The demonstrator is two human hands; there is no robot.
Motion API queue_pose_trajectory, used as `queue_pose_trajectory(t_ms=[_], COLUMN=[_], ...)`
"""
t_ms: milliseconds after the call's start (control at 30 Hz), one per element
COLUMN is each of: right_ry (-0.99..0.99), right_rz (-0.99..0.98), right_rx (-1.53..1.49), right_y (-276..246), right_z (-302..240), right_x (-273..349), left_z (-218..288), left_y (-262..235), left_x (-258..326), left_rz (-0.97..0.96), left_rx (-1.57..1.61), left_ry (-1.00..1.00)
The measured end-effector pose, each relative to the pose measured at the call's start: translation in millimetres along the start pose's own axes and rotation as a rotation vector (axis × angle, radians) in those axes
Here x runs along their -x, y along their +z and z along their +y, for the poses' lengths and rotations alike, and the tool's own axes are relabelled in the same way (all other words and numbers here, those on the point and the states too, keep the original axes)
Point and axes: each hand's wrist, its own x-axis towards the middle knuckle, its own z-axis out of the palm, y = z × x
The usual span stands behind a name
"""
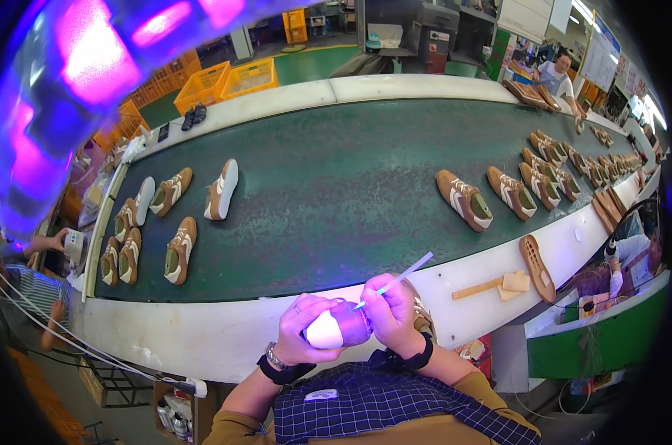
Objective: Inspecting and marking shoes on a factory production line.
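Note:
Close in front of me, my left hand [303, 326] is wrapped round a shoe [352, 326] whose white heel part shows, lit purple. My right hand [392, 315] pinches a thin, pale pen-like stick [406, 274], its tip touching the upper of that shoe. Part of another brown shoe [422, 315] shows on the white ledge just beyond my right hand. The rest of the held shoe is hidden by my fingers.
Brown-and-white shoes [462, 199] stand in rows on the green conveyor belt [336, 170]. On the white ledge [492, 315] lie a brown sole [536, 267] and a wooden strip [477, 288]. Yellow crates [248, 78] stand beyond; co-workers are at left and far right.

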Motion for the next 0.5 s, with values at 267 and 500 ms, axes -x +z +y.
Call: queue_pose_trajectory(t_ms=[267, 500], right_ry=[-0.023, -0.002], right_rz=[0.026, 0.021], right_rx=[-0.035, -0.05], right_y=[-0.6, -3.3], right_z=[-2.4, 0.8], right_x=[-1.4, -1.7], left_z=[1.2, -0.4], left_y=[5.3, 7.6], left_x=[-2.1, -1.4], left_rz=[0.023, 0.024], left_rx=[0.007, 0.003], left_ry=[0.0, -0.017])
